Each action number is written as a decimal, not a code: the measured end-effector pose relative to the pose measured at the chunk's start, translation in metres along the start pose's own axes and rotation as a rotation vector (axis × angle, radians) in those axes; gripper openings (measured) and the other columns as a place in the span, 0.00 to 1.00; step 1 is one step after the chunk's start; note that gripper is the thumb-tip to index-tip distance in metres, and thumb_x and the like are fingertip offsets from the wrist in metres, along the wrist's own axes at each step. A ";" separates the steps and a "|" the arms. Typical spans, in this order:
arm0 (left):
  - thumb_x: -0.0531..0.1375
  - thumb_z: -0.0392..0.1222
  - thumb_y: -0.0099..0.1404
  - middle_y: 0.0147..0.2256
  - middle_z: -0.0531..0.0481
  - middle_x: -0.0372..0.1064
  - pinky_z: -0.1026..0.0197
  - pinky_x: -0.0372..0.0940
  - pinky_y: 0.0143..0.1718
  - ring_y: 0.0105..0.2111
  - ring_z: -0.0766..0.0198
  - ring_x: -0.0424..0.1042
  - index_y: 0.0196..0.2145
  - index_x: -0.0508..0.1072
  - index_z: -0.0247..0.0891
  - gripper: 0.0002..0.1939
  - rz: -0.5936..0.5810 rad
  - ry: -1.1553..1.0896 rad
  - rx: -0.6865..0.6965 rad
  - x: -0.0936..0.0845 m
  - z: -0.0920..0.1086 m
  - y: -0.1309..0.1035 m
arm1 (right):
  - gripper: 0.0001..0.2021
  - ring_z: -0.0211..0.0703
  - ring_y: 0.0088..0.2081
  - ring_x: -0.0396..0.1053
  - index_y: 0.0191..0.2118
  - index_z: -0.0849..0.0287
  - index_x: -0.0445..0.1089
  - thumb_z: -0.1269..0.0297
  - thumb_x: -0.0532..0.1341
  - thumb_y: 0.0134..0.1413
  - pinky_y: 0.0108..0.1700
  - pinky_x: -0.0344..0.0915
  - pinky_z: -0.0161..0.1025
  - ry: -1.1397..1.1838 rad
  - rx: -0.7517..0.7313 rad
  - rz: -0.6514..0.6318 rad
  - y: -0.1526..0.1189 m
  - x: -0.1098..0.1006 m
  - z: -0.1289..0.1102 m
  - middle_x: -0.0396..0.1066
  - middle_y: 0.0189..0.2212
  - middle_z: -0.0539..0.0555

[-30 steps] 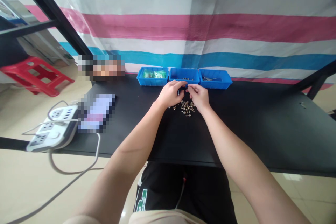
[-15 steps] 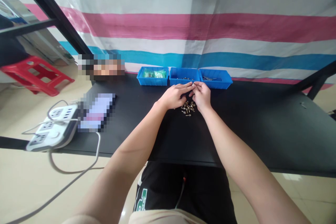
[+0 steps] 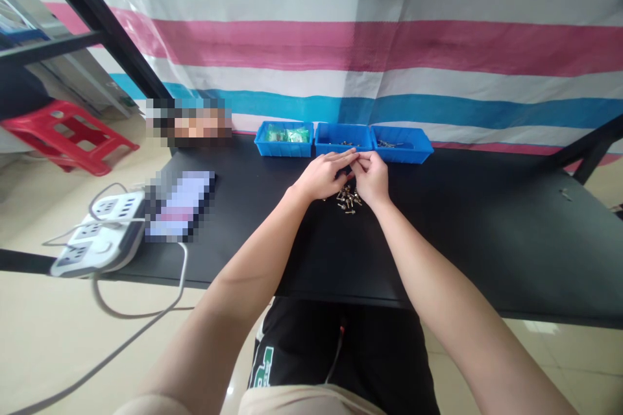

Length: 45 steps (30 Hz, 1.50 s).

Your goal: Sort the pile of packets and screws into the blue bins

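Note:
My left hand (image 3: 325,175) and my right hand (image 3: 372,176) meet at their fingertips in front of the middle blue bin (image 3: 342,133). The fingers of both are drawn together, and whatever lies between them is too small and hidden to name. Below the fingers, a small pile of metal screws (image 3: 348,200) lies on the black table (image 3: 341,253), partly covered by my hands. Small metal parts show inside the middle bin. The right blue bin (image 3: 406,154) has some thin metal pieces, and the left blue bin (image 3: 283,148) contains green-and-clear packets.
A white power strip (image 3: 100,233) with grey cables sits at the table's left edge, beside a pixelated flat object (image 3: 181,204). A red stool (image 3: 71,136) stands on the floor at left. Striped sheeting (image 3: 438,45) hangs behind the table. A tiny object (image 3: 565,194) lies at far right.
My right hand's fingers have drawn in closer to my left hand, and the left thumb reaches slightly further right. The pile looks much the same.

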<state>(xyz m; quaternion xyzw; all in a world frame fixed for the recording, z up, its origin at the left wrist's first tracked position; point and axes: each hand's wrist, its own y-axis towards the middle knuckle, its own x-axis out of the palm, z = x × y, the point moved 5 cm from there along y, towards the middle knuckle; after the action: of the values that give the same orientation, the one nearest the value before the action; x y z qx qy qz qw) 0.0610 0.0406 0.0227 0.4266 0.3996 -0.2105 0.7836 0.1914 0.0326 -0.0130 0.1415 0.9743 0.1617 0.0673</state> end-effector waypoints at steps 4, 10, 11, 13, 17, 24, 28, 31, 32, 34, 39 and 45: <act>0.53 0.33 0.61 0.61 0.40 0.66 0.48 0.64 0.61 0.60 0.53 0.68 0.61 0.69 0.34 0.29 0.034 0.013 -0.010 -0.001 -0.004 0.000 | 0.21 0.41 0.28 0.74 0.40 0.56 0.66 0.43 0.65 0.52 0.31 0.71 0.39 0.033 -0.010 -0.044 -0.001 0.004 0.002 0.78 0.34 0.55; 0.53 0.35 0.63 0.63 0.39 0.64 0.42 0.62 0.59 0.60 0.48 0.65 0.64 0.66 0.35 0.31 0.062 0.153 -0.165 -0.006 -0.011 -0.001 | 0.23 0.41 0.28 0.72 0.44 0.57 0.67 0.43 0.64 0.53 0.34 0.70 0.40 -0.055 -0.080 -0.048 0.000 0.004 0.004 0.78 0.39 0.57; 0.53 0.36 0.63 0.64 0.39 0.62 0.40 0.60 0.59 0.61 0.45 0.63 0.65 0.64 0.35 0.31 0.073 0.191 -0.212 -0.007 -0.013 -0.002 | 0.22 0.41 0.29 0.73 0.43 0.57 0.68 0.44 0.64 0.53 0.35 0.70 0.40 -0.099 -0.090 -0.049 -0.001 0.004 0.003 0.78 0.39 0.57; 0.53 0.38 0.63 0.67 0.38 0.56 0.36 0.55 0.60 0.65 0.40 0.56 0.67 0.59 0.34 0.34 0.090 0.247 -0.306 -0.010 -0.018 -0.004 | 0.19 0.44 0.32 0.74 0.40 0.57 0.70 0.45 0.62 0.55 0.37 0.70 0.40 -0.195 -0.113 -0.068 -0.002 0.005 0.000 0.79 0.37 0.57; 0.54 0.42 0.63 0.71 0.37 0.45 0.30 0.48 0.62 0.68 0.34 0.45 0.71 0.51 0.35 0.39 0.064 0.283 -0.435 -0.009 -0.025 -0.007 | 0.16 0.46 0.34 0.75 0.33 0.56 0.72 0.48 0.58 0.60 0.37 0.68 0.39 -0.356 -0.151 -0.129 -0.005 0.008 -0.007 0.78 0.31 0.55; 0.56 0.43 0.62 0.72 0.39 0.40 0.27 0.39 0.63 0.70 0.34 0.38 0.72 0.46 0.39 0.43 0.107 0.273 -0.440 -0.003 -0.031 -0.008 | 0.12 0.48 0.35 0.76 0.33 0.55 0.73 0.53 0.59 0.60 0.40 0.69 0.42 -0.434 -0.149 -0.190 -0.006 0.014 -0.002 0.79 0.31 0.55; 0.56 0.44 0.63 0.72 0.39 0.40 0.27 0.38 0.64 0.71 0.34 0.38 0.72 0.47 0.39 0.42 0.083 0.274 -0.436 0.001 -0.035 -0.009 | 0.12 0.49 0.36 0.77 0.33 0.55 0.74 0.54 0.59 0.60 0.41 0.69 0.42 -0.456 -0.142 -0.210 -0.006 0.015 -0.001 0.79 0.31 0.55; 0.56 0.45 0.63 0.71 0.38 0.41 0.26 0.38 0.64 0.70 0.34 0.38 0.71 0.49 0.39 0.41 0.025 0.286 -0.455 0.004 -0.038 -0.010 | 0.13 0.49 0.37 0.76 0.33 0.55 0.74 0.54 0.59 0.61 0.41 0.69 0.43 -0.464 -0.138 -0.222 -0.006 0.016 -0.002 0.79 0.32 0.55; 0.56 0.46 0.64 0.71 0.38 0.42 0.26 0.38 0.64 0.70 0.34 0.38 0.71 0.50 0.38 0.40 0.007 0.291 -0.465 0.005 -0.039 -0.011 | 0.13 0.49 0.37 0.76 0.33 0.55 0.74 0.53 0.59 0.61 0.41 0.69 0.43 -0.466 -0.138 -0.224 -0.006 0.016 -0.002 0.79 0.32 0.55; 0.56 0.46 0.64 0.71 0.37 0.42 0.25 0.38 0.63 0.70 0.34 0.39 0.71 0.51 0.38 0.40 -0.013 0.301 -0.475 0.006 -0.040 -0.012 | 0.13 0.49 0.36 0.76 0.33 0.55 0.74 0.53 0.59 0.61 0.41 0.69 0.43 -0.468 -0.140 -0.226 -0.007 0.016 -0.003 0.79 0.32 0.55; 0.57 0.46 0.64 0.71 0.37 0.44 0.25 0.40 0.63 0.70 0.33 0.41 0.70 0.53 0.39 0.38 0.007 0.305 -0.464 0.006 -0.041 -0.012 | 0.13 0.48 0.36 0.76 0.33 0.55 0.75 0.53 0.59 0.61 0.41 0.68 0.42 -0.471 -0.142 -0.221 -0.007 0.016 -0.003 0.79 0.31 0.55; 0.57 0.45 0.64 0.66 0.36 0.57 0.25 0.42 0.62 0.66 0.33 0.50 0.65 0.62 0.40 0.32 0.121 0.281 -0.431 0.002 -0.044 -0.012 | 0.13 0.48 0.35 0.76 0.32 0.55 0.74 0.53 0.59 0.60 0.40 0.68 0.42 -0.461 -0.140 -0.229 -0.006 0.016 -0.002 0.79 0.31 0.54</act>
<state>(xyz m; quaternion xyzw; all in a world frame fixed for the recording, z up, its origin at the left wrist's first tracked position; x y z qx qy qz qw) 0.0343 0.0706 0.0013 0.2980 0.5137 -0.0119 0.8045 0.1746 0.0311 -0.0142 0.0583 0.9294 0.1834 0.3148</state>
